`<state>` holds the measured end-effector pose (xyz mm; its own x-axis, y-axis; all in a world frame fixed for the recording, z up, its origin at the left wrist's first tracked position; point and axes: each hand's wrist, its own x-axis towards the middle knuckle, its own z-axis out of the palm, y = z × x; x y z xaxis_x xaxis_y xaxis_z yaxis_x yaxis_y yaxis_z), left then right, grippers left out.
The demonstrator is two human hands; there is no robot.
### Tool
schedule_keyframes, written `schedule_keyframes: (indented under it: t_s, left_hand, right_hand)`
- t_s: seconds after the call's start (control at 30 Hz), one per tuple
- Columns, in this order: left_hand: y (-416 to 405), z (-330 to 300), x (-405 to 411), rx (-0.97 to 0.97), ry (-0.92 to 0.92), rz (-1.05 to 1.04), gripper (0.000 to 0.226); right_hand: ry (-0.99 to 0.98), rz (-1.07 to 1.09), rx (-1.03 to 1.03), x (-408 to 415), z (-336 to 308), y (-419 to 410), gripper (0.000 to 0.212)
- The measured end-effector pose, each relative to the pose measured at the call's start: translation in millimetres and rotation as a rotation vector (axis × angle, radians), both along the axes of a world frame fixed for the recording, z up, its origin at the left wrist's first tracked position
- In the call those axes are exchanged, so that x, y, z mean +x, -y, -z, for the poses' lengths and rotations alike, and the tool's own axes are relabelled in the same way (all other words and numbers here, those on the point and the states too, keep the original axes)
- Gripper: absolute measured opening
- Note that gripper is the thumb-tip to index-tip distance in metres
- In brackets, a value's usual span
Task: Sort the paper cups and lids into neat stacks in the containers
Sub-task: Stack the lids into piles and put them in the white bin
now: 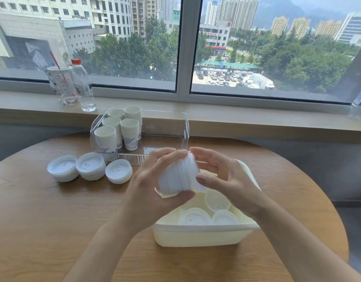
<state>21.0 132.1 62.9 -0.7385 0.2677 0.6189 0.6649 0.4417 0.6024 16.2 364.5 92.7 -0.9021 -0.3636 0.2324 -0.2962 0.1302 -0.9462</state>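
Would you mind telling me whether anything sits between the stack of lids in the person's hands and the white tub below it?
Nothing visible blocks the way. Both the left hand and right hand hold the stack of lids directly above the open white tub. Lids already in the tub fill its near part, so the stack may need the free far side.

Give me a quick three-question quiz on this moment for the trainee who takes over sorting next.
1. True or false: both hands hold the stack of lids above the white tub.
2. How many lid piles sit on the table left of the tub?
A) one B) three C) five
3. Fill in: the paper cup stacks stand in the ____ bin.

Key
1. True: the left hand grips it from the near side and the right hand from the far end.
2. B
3. clear
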Motion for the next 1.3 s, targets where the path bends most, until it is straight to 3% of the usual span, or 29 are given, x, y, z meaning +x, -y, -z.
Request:
schedule_keyframes:
  t_s: [0.47,0.73,1.1,1.3]
  left_hand:
    - [1.2,0.4,-1.1,0.036,-0.014,0.049,0.069]
    - [6.3,2.3,-2.9,0.044,0.021,0.077,0.072]
    - [-2.8,-0.7,2.6,0.033,0.004,0.059,0.069]
    - [-1.7,-0.5,2.0,0.048,-0.005,0.017,0.069]
  right_hand:
    - [-0.11,0.013,0.147,1.7,5.1,3.8,0.082]
    - [-0.068,-0.017,0.061,-2.0,5.8,-3.7,0.075]
    - [-0.073,-0.043,0.105,-1.4,11.3,1.3,0.077]
    - [-0.103,0.02,0.004,1.1,10.1,2.2,0.075]
